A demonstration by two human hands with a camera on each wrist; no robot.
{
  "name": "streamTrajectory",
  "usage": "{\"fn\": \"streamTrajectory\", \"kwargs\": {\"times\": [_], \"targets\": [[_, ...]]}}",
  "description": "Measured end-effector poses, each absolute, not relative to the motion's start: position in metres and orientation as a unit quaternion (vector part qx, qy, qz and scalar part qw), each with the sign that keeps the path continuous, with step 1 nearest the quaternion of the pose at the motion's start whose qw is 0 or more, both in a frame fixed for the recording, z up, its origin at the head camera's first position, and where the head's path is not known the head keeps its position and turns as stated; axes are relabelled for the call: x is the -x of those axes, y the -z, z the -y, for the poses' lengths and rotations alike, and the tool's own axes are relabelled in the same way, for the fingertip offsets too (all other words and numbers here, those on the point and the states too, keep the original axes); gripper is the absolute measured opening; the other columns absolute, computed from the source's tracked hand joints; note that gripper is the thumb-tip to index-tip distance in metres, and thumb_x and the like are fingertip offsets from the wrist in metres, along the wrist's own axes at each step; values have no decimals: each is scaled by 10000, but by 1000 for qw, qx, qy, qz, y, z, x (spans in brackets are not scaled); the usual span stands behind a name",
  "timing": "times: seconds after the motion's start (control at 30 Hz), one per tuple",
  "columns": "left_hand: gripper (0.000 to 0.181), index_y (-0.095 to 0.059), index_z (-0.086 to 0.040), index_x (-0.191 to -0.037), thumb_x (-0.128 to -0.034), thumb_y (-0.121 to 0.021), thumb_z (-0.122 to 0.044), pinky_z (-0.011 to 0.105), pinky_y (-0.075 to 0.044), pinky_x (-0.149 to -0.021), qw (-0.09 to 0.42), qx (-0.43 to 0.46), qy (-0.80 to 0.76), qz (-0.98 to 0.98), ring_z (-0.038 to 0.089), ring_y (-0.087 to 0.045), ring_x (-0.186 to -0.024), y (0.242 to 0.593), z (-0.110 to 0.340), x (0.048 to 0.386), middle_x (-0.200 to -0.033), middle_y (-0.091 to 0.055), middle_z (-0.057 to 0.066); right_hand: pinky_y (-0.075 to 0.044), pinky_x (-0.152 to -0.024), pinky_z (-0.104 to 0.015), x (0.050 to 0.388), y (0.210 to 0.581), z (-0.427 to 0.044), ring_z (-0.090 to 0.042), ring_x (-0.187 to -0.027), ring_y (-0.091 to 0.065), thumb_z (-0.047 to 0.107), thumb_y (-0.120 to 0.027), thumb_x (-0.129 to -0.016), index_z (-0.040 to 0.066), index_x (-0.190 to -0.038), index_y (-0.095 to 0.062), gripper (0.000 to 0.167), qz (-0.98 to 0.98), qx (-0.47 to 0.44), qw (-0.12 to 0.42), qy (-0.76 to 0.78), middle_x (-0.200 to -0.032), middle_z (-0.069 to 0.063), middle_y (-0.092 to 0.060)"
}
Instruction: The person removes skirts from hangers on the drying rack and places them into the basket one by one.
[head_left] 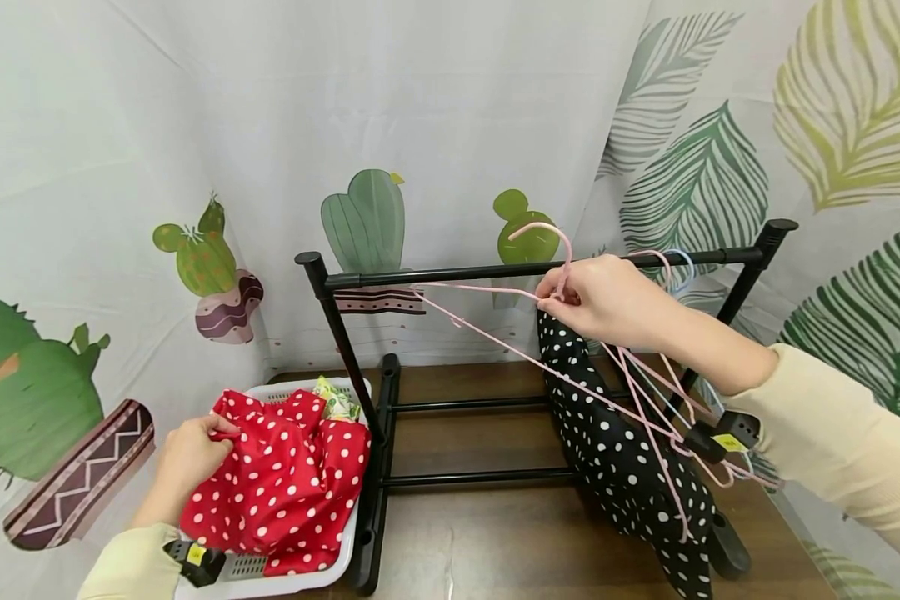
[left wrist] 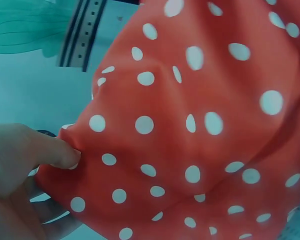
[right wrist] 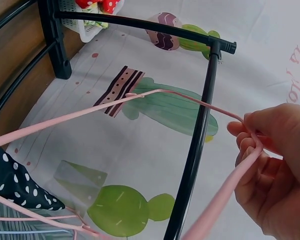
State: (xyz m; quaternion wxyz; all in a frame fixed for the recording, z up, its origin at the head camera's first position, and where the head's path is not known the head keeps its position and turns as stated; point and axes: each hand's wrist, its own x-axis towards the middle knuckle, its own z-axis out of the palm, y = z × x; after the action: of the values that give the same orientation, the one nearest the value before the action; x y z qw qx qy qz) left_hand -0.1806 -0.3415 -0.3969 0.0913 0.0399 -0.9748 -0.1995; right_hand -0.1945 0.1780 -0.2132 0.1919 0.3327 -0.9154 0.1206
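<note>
My left hand (head_left: 187,467) pinches the edge of a red cloth with white polka dots (head_left: 285,483), bunched in a white basket (head_left: 345,550). In the left wrist view the thumb (left wrist: 60,152) presses on the cloth's corner, the other fingers behind it. My right hand (head_left: 618,302) holds a pink wire hanger (head_left: 487,337) by the base of its hook, in front of the rack's top bar (head_left: 450,273). A black polka-dot garment (head_left: 607,417) hangs behind this hanger at the right. Seen from the right wrist, the right fingers curl round the hanger's neck (right wrist: 252,145).
The black rack (head_left: 345,350) stands on a brown wooden table (head_left: 480,533). More hangers, one with a blue hook (head_left: 682,267), hang at the bar's right end. A green-and-yellow cloth (head_left: 337,400) lies at the basket's back. A printed curtain (head_left: 450,125) is behind.
</note>
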Motion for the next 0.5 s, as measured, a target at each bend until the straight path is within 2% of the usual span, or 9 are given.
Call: {"fn": "streamTrajectory", "kwargs": {"times": [0.13,0.3,0.5], "targets": [[132,-679,-39,-863,-769,-589,-61,306,-338,-502,63,-45,194,978,273,-527,-639,407,341,181,-868,-635,273,-386,-495,-244,192,210,-181,-47,-554,-484,156,-615,-852,173,-707,-696,166,912,-339,196,-119,-841,67,-698],[133,-690,-45,-872,-763,-619,-71,325,-356,-532,40,-42,188,981,283,-537,-677,418,341,179,-934,-633,275,-400,-502,-232,189,207,-186,-52,-603,-531,147,-616,-847,205,-552,-615,301,909,-346,201,-113,-869,58,-700],[142,-690,-42,-885,-770,-612,-72,317,-363,-532,12,-49,196,979,266,-534,-676,427,341,176,-889,-632,247,-376,-486,-221,188,208,-197,-35,-577,-505,182,-636,-842,244,-559,-613,291,917,-325,207,-102,-876,105,-694]]}}
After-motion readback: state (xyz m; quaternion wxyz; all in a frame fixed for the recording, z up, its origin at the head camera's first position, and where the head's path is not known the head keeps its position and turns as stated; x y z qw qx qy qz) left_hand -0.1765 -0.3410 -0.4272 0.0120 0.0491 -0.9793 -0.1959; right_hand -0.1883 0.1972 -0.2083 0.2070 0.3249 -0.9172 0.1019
